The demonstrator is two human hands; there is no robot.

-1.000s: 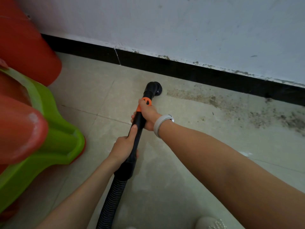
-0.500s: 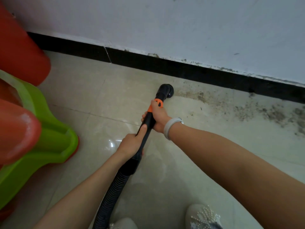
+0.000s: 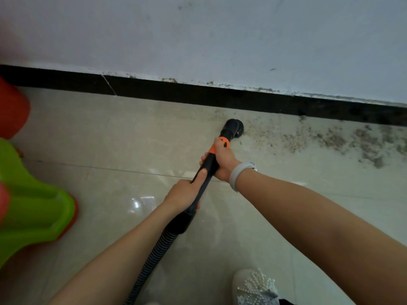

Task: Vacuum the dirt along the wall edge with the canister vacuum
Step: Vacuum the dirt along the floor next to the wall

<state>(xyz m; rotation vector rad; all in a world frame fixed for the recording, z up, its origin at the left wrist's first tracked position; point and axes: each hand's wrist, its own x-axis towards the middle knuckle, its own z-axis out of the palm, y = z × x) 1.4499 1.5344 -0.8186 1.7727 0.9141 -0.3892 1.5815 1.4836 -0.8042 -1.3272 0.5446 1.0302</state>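
- Head view: a glossy beige tiled floor (image 3: 114, 137) meets a white wall (image 3: 220, 36) along a black skirting strip (image 3: 198, 95); the wall's lower edge is chipped and stained.
- Grey-brown dirt (image 3: 330, 139) lies scattered on the tiles just below the skirting, from beside the nozzle out to the right edge.
- The black round brush nozzle (image 3: 234, 128) sits on the floor at the left end of that dirt, close to the skirting.
- The right hand (image 3: 222, 160) is wrapped around the black wand (image 3: 208, 170) just below its orange collar (image 3: 223, 143) (a pale wristband (image 3: 239, 173) circles the wrist).
- The left hand (image 3: 184, 194) grips the wand lower down, thumb laid along it, above the ribbed hose (image 3: 154, 256).
- Green and red plastic furniture (image 3: 33, 205) stands at the left; a beaded shoe (image 3: 255, 287) shows at the bottom.
- No writing is readable.
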